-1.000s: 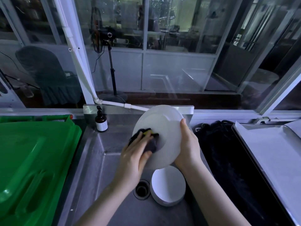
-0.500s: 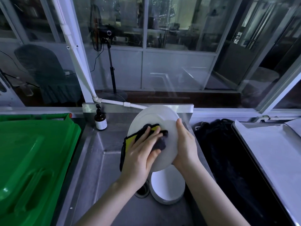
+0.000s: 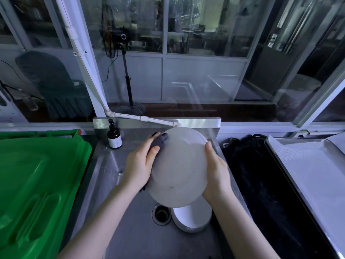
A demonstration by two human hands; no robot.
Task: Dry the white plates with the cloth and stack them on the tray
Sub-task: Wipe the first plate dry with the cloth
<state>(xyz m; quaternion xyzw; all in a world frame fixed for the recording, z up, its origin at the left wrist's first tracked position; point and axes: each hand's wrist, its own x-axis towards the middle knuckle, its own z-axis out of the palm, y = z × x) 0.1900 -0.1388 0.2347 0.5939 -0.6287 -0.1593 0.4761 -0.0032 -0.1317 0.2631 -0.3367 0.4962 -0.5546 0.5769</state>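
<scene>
Centre frame: the left hand (image 3: 139,165) pinches a dark cloth (image 3: 158,142) against the white plate (image 3: 179,169), and the right hand (image 3: 217,174) grips its right rim. The pump bottle (image 3: 114,136) label is unreadable.

White plate (image 3: 179,165) held tilted at frame centre, above a steel sink (image 3: 130,230). The left hand (image 3: 139,165) presses a dark cloth (image 3: 158,141) around its upper-left rim; the right hand (image 3: 216,172) grips its right edge. A stack of plates (image 3: 194,219) sits below, beside the drain (image 3: 161,214). A tray (image 3: 308,174) lies at far right.

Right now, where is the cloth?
In the head view, the cloth is at the left rim of the held plate, gripped by the left hand.
</scene>
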